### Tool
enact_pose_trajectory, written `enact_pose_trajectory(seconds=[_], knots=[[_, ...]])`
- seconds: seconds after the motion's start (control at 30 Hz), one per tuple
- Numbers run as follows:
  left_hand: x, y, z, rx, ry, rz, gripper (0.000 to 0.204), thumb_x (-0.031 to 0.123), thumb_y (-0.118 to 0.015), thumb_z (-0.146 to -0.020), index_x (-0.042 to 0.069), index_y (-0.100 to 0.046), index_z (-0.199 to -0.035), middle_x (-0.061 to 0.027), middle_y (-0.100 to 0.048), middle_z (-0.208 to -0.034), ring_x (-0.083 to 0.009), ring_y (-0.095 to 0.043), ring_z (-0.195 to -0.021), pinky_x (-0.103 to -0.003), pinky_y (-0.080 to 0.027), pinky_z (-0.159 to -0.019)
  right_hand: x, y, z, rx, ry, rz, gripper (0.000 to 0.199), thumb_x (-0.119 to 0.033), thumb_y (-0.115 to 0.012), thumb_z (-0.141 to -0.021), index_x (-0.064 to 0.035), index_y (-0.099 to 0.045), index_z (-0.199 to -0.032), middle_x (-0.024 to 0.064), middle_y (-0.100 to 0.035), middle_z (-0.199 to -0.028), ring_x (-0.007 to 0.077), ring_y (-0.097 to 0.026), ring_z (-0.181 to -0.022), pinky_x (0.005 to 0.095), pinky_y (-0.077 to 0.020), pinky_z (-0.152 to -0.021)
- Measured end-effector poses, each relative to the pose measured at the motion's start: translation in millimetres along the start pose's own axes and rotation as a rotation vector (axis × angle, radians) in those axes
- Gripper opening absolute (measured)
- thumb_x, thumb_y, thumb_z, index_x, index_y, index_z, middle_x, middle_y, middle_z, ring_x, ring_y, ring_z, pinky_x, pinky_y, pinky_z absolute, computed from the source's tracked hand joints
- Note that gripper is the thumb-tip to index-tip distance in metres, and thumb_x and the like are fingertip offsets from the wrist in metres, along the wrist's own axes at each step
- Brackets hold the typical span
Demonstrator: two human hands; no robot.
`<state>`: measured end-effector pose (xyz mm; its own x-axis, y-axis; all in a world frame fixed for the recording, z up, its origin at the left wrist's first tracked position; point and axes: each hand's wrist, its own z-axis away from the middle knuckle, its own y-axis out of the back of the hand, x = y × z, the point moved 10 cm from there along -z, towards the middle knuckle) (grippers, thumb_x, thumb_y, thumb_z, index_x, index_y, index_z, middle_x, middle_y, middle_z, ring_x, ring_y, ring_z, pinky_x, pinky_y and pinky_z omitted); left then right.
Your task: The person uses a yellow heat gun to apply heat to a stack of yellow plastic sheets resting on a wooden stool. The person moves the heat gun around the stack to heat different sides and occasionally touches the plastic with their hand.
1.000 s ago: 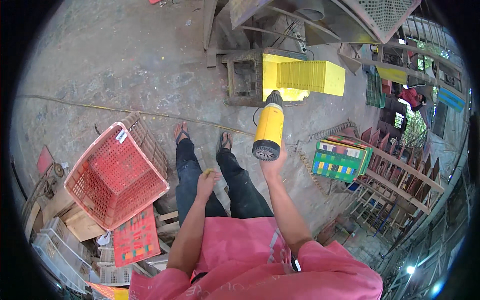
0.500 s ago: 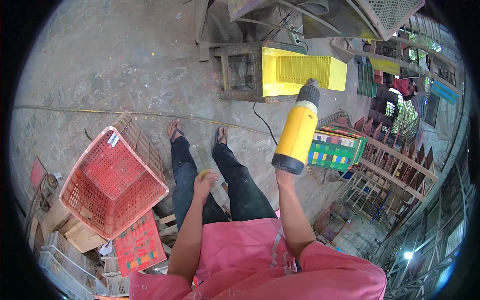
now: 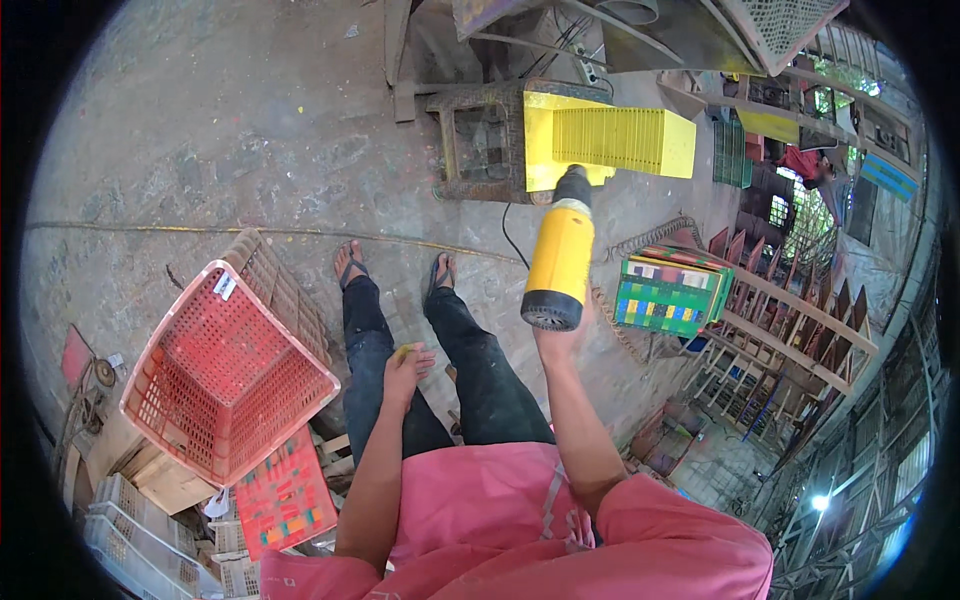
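My right hand (image 3: 560, 340) is wrapped round a yellow heat gun (image 3: 560, 255) with a black vented rear end; the gun's body hides most of the grip and fingers. Its dark nozzle points away from me, at the near edge of a row of thin yellow pieces (image 3: 625, 140) lined up in a bright yellow holder (image 3: 540, 150). This holder sits on a dark, worn stool (image 3: 480, 195). My left hand (image 3: 405, 370) hangs over my left thigh, holding nothing, fingers loosely apart, a yellowish mark near the thumb.
A red perforated basket (image 3: 225, 370) stands at left, beside a red patterned panel (image 3: 285, 490) and pale crates (image 3: 140, 540). Green patterned panels (image 3: 665, 295) lie stacked at right by a wooden rack (image 3: 790, 350). A cable (image 3: 200, 230) crosses the floor.
My right hand has brought the heat gun leftward and slightly nearer me, the nozzle shifting from the row's right part toward its left part. My left hand stays almost in place.
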<state>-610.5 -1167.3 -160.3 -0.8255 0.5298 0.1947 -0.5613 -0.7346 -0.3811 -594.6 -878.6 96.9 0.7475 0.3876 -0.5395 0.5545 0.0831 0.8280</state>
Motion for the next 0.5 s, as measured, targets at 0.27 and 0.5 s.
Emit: enact_pose_trajectory(seconds=[0.27, 0.5], knots=[[-2, 1, -3, -0.014, -0.005, 0.006, 0.037, 0.032, -0.048, -0.097, 0.004, -0.055, -0.120, -0.0126, -0.068, -0.106, -0.0200, -0.065, -0.094, -0.033, -0.049, -0.081, 22, -29, 10, -0.230, -0.080, 0.154, 0.031, -0.007, -0.068, -0.071, -0.0010, -0.063, -0.101, 0.0199, -0.063, -0.089, 0.0407, -0.062, -0.085, 0.0407, -0.0495, -0.073], [1, 4, -2, -0.022, -0.019, -0.012, 0.037, 0.032, -0.046, -0.098, 0.003, -0.055, -0.120, -0.0123, -0.067, -0.106, -0.0198, -0.065, -0.094, -0.033, -0.049, -0.081, 15, 4, 15, -0.066, -0.071, 0.030, 0.026, -0.009, -0.068, -0.078, -0.0001, -0.063, -0.102, 0.0159, -0.065, -0.091, 0.0313, -0.065, -0.083, 0.0367, -0.0502, -0.074]])
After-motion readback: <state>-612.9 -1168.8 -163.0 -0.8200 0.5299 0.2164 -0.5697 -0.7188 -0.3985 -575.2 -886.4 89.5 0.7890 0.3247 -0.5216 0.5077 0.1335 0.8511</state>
